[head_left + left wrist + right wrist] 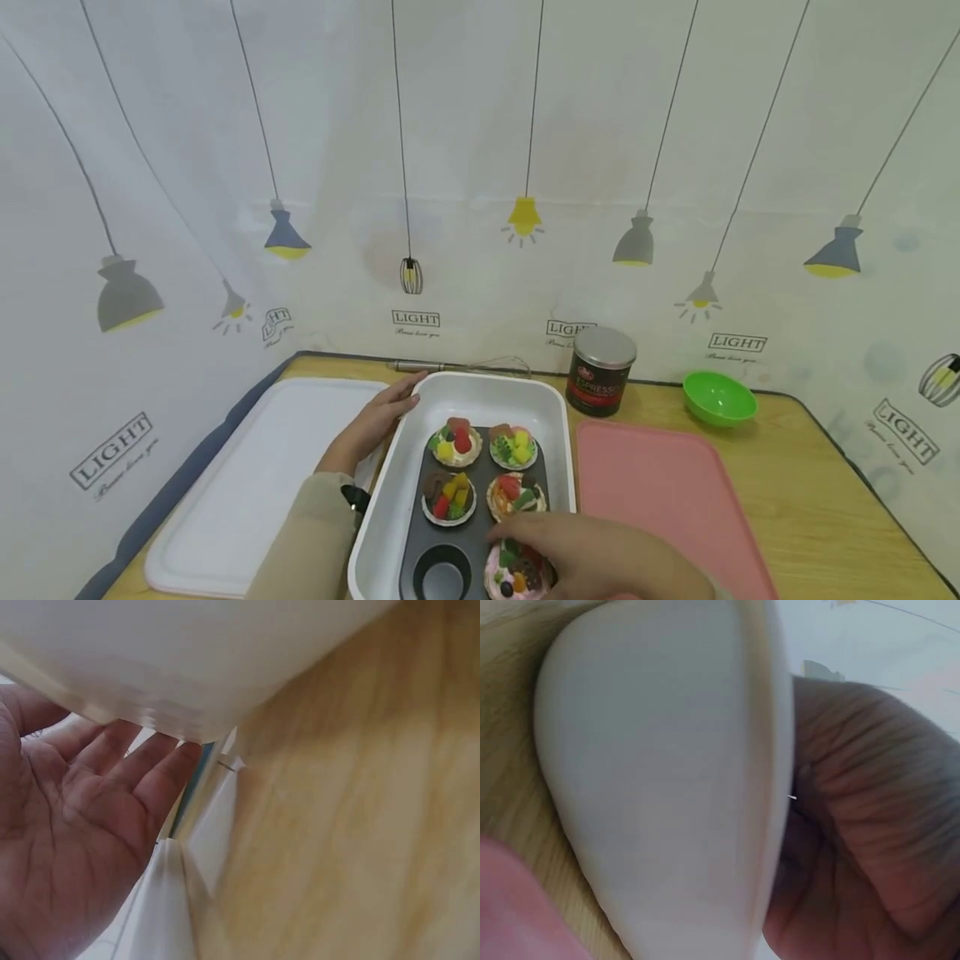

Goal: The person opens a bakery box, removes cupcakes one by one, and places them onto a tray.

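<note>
A deep white tray [566, 450] holds a dark muffin tin [480, 533] with several toy fruit tarts in its cups. The front left cup [442, 577] is bare. My left hand [378, 421] rests against the tray's far left side, its fingers extended; in the left wrist view the palm [82, 817] faces up and the fingertips touch under the rim. Over the tray's right side reaches my right hand [592, 550], which grips a pink-creamed fruit tart [513, 575] at the front right cup. The tray's wall hides the right fingertips in the right wrist view.
To the left lies a white board [247, 483], and to the right a pink board [660, 475]. Behind stand a black espresso tin [600, 375] and a green bowl [720, 398]. A whisk [420, 366] lies along the table's back edge.
</note>
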{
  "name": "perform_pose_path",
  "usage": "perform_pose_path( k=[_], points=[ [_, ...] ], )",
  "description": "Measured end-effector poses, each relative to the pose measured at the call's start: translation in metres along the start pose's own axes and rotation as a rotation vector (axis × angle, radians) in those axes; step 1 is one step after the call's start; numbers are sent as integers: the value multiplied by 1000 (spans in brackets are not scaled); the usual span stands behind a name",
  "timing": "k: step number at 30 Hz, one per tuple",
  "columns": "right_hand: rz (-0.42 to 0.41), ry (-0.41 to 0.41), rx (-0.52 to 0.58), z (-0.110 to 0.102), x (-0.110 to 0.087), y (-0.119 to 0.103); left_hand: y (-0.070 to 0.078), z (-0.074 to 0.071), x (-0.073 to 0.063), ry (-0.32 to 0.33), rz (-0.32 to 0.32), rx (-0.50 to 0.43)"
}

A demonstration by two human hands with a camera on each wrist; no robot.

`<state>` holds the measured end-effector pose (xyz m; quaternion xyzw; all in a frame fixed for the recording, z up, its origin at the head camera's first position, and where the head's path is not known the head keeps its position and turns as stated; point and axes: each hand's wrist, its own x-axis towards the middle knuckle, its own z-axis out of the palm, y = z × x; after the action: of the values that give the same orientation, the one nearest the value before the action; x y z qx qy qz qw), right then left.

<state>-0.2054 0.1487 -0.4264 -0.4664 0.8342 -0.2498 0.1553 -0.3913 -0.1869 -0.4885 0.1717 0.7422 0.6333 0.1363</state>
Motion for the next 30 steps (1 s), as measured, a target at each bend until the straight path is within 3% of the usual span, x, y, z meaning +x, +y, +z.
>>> perform_pose_path(
  k=[6, 12, 24, 30],
  points=[
    [-26, 25, -71, 3, 6, 0, -3, -5, -8, -43, -18, -132],
    [-85, 65, -164, 5, 5, 4, -4, 1, -10, -38, -26, -143],
    [-43, 89, -39, 1, 7, 5, 5, -1, 2, -57, 4, -146],
    [-94, 96, -60, 4, 7, 8, -3, 1, -1, -36, -46, -212]
  ],
)
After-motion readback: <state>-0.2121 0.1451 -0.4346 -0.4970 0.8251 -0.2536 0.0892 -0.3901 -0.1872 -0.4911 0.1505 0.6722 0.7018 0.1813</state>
